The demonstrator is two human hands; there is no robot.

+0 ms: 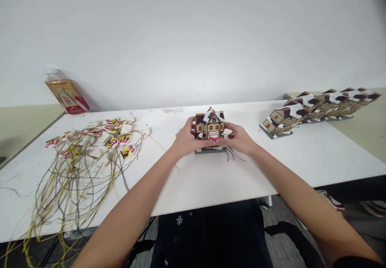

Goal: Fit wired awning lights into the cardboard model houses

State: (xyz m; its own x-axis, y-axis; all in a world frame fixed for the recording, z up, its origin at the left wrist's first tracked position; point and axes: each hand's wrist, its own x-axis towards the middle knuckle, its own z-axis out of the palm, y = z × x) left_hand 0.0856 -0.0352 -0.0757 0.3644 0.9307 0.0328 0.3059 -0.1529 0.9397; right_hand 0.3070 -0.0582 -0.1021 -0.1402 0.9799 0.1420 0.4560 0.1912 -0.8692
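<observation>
A small model house (210, 125) with snowy brown roofs, wreath, a shop sign and a red-and-white striped awning stands upright on its dark base near the middle of the white table. My left hand (187, 139) wraps round its left side, thumb across the front by the awning. My right hand (238, 138) holds the right side, its thumb also reaching the front near the awning. Thin dark wires (235, 154) stick out at the lower right of the house, beside my right hand.
On the left of the white table (193, 187) lies a tangled pile of yellow and black wires (75, 183) with small striped-awning pieces (111, 142). A bottle (68, 93) stands at the back left. Several similar model houses (328, 103) line the right side. Shoes (331, 199) show below.
</observation>
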